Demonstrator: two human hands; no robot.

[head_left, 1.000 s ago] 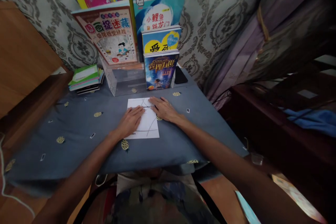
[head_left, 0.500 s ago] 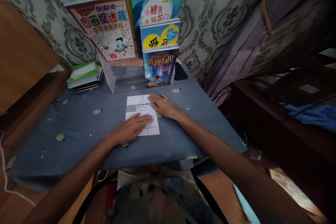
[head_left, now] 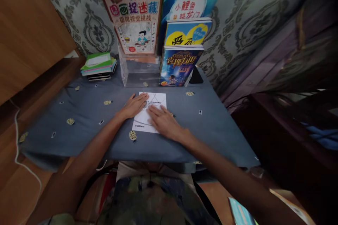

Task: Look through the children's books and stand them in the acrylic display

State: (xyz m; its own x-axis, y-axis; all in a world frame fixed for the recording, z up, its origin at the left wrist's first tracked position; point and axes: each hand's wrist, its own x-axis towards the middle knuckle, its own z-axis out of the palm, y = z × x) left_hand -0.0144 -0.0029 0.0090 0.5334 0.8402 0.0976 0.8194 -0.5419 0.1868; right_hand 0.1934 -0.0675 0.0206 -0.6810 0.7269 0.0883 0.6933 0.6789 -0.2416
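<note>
Covering parts of white paper, left hand, blurred right hand, each grip spread flat

The paper lies on the surface, before the rack holding the books. Left fingers rest at its far left, right fingers right of its middle. A stack sits left of the rack; the wall stands behind.
</note>
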